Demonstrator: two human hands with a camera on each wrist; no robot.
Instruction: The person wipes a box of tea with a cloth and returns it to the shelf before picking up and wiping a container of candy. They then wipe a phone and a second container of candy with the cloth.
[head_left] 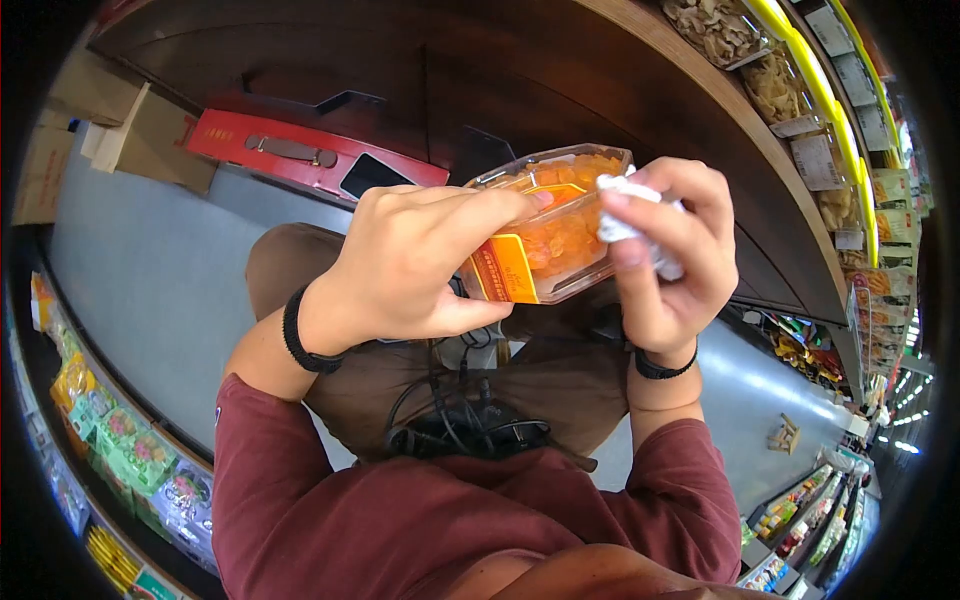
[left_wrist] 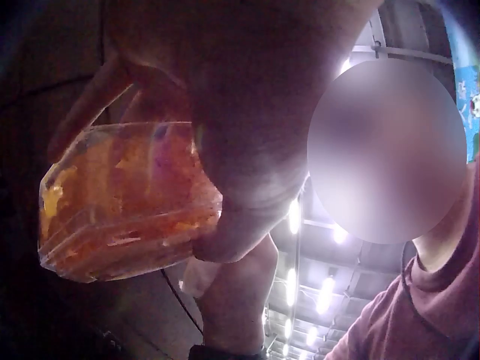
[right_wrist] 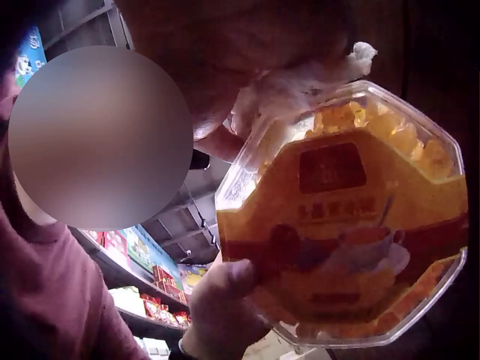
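Note:
My left hand (head_left: 395, 255) grips a clear plastic box (head_left: 572, 245) by its left end, thumb along the near side and fingers over the top. The box is many-sided, full of orange lumps, and wrapped with an orange printed label (head_left: 505, 270). In the right wrist view the label (right_wrist: 334, 225) shows a picture of a cup. A crumpled white tissue (head_left: 625, 212) is pinched in my right hand (head_left: 690, 250), right at the box's right edge. In the left wrist view the box (left_wrist: 127, 202) hangs in the air, tilted, below the left palm.
Beyond the box, a black phone (head_left: 376, 174) lies on a red case (head_left: 270, 150) beside a dark wooden cabinet (head_left: 400, 75). Cardboard boxes (head_left: 160, 140) stand at the left. Shelves of packaged goods (head_left: 130, 440) line the near left. Black cables (head_left: 470, 420) lie at my lap.

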